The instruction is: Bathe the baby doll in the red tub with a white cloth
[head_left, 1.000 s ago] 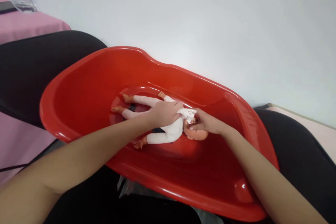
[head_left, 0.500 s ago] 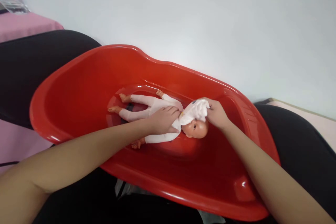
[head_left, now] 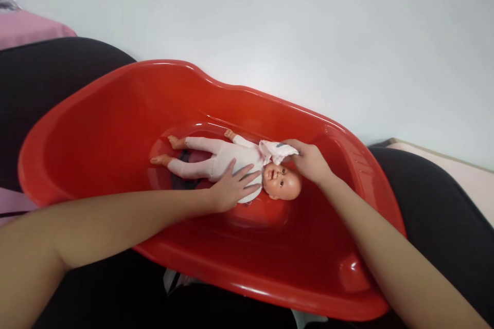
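Note:
A baby doll [head_left: 227,157] in a pale, close-fitting outfit lies on its back in a red baby bathtub [head_left: 127,113], head to the right and bare feet to the left. My left hand [head_left: 233,185] rests on the doll's chest with its fingers spread. Pinched in my right hand [head_left: 309,159] is a small white printed cloth [head_left: 276,150], held beside the doll's head near the neck and shoulder. The doll's near arm is mostly hidden behind my left hand and forearm.
Black chairs stand at the left [head_left: 50,82] and right [head_left: 436,205] of the tub. A pale wall [head_left: 270,20] rises directly behind it. At the far left is a pink-covered surface [head_left: 34,28].
My right hand has drawn the cloth off the doll's face toward the far shoulder. On the chest, my left hand has shifted nearer me and spread its fingers. The view has moved slightly.

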Available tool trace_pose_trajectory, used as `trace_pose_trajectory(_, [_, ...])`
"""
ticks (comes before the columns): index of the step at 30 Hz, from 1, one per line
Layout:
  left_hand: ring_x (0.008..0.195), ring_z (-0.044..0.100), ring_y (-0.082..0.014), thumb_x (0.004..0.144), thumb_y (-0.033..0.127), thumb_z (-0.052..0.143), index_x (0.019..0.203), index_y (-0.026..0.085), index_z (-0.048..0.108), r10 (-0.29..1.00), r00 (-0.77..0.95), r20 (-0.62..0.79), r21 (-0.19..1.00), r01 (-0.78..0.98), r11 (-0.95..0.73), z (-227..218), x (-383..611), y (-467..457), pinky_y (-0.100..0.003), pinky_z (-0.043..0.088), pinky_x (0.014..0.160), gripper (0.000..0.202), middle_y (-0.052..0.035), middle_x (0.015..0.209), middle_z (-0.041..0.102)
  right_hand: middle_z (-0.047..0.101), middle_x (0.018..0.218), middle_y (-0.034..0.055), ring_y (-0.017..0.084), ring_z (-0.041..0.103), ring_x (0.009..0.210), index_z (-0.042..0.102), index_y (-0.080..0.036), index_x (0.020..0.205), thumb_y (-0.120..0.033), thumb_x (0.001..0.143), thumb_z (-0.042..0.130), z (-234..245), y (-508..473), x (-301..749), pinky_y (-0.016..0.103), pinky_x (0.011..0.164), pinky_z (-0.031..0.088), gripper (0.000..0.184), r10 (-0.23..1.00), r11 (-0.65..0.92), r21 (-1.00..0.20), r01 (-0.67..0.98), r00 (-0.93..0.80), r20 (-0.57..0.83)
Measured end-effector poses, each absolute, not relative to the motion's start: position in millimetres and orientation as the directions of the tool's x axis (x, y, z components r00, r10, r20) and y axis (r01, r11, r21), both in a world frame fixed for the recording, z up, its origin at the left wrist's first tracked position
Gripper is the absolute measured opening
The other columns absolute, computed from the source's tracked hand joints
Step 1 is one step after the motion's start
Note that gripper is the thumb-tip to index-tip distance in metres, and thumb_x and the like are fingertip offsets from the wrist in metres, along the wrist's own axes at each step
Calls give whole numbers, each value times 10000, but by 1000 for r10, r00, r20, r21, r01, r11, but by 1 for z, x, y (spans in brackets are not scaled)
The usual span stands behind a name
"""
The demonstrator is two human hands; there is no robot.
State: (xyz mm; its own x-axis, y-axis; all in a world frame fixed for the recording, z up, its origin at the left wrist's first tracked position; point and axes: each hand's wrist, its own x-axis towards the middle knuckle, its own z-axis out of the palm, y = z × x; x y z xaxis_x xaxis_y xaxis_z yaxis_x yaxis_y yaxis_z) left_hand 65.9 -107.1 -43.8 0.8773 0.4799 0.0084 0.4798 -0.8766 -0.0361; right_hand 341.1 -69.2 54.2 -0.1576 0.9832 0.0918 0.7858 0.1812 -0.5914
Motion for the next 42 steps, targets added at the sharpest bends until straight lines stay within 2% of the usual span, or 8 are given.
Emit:
trace_pose_trajectory(4, [1592,217,-433,954,240,674,1529,326,544,396,910,120,-110,409,-906,-53,61,-101,-825,231,1169,596,-88,1751,262,778,1146,38,216,712,1057,749,-217,1094,-122,844,514,51,-69,339,339,1001,519,356,954,205,-563,800,-292,-69])
trace_pose_trajectory(10, [1503,390,-450,1048,368,598,1398,397,631,253,937,241,-246,311,-918,-51,61,-98,-782,334,1134,353,-60,1645,457,711,1351,99,267,678,1214,630,-184,1380,-326,1004,506,51,-71,342,393,1087,504,420,862,134,-587,798,-387,-329])
trace_pose_trajectory(18, [1429,484,-416,1012,354,657,1273,373,693,191,917,351,-336,314,-888,-42,65,-86,-746,325,1148,264,-39,1497,596,735,1278,120,314,680,1189,667,-171,1282,-436,1032,463,52,-69,356,448,1082,508,418,906,46,-498,866,-246,-344])
trace_pose_trajectory(29, [1251,579,-365,1079,267,485,1453,302,606,462,818,343,-265,556,-787,-21,65,-57,-693,380,1086,394,-126,1417,625,667,1428,98,278,650,1293,614,-217,1406,-507,1059,436,63,-87,340,439,1127,513,486,923,257,-559,789,-372,-100])
trace_pose_trajectory(32, [1287,562,-365,1072,236,483,1400,251,656,540,794,279,-210,599,-773,-12,67,-53,-704,339,1142,370,-120,1441,620,625,1486,113,264,637,1313,584,-203,1453,-402,1080,425,64,-96,323,420,1098,534,452,811,565,-355,745,-580,73])
trace_pose_trajectory(36, [1188,608,-337,1054,206,505,1361,174,681,656,737,163,-97,673,-733,5,70,-47,-679,319,1178,355,-125,1323,685,720,1271,158,263,669,1143,656,-123,1305,-188,1033,469,56,-110,294,412,989,543,337,443,839,182,513,-838,318])
trace_pose_trajectory(39, [1137,635,-357,1064,301,534,1340,180,672,704,690,168,-16,716,-698,20,70,-43,-687,358,1133,331,-117,1245,709,747,1205,89,222,653,1102,696,-164,1224,-94,1011,475,39,-117,273,403,1008,510,315,181,864,420,279,-949,259])
trace_pose_trajectory(42, [1129,649,-353,1067,222,495,1291,165,670,706,673,219,-13,726,-688,29,69,-42,-644,401,1094,291,-116,1209,714,748,1185,80,214,660,1055,716,-168,1195,-116,1016,479,11,-110,257,409,995,526,301,144,864,472,173,-985,97])
